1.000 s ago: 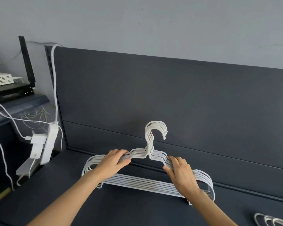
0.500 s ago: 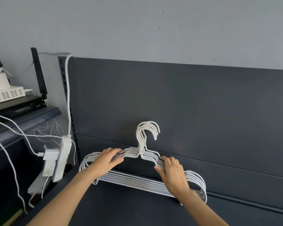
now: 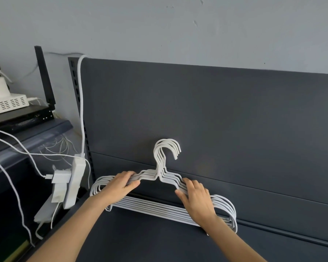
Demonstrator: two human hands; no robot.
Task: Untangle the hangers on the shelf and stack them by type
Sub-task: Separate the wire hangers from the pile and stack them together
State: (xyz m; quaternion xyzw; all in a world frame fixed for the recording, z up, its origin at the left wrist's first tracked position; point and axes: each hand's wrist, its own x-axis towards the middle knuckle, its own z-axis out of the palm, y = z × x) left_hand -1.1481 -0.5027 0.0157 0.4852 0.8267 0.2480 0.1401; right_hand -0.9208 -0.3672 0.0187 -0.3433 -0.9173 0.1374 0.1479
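A bundle of several white hangers [image 3: 160, 168] stands upright on the dark shelf [image 3: 150, 241], leaning against the dark back panel [image 3: 216, 120], hooks lined up and pointing right. My left hand [image 3: 119, 186] grips the bundle's left shoulder, fingers over the top and thumb underneath. Over on the right shoulder, my right hand [image 3: 198, 197] has its fingers curled over the wires. Both wrists hide part of the bottom bars.
A white power strip [image 3: 73, 183] with plugged adapters and loose white cables [image 3: 17, 146] hangs at the shelf's left edge. A neighbouring shelf at far left carries a black router [image 3: 23, 118] and a white box [image 3: 7, 104]. Grey wall above.
The bundle and both hands have shifted slightly left and toward the back panel. The second hanger pile at the lower right has left the view.
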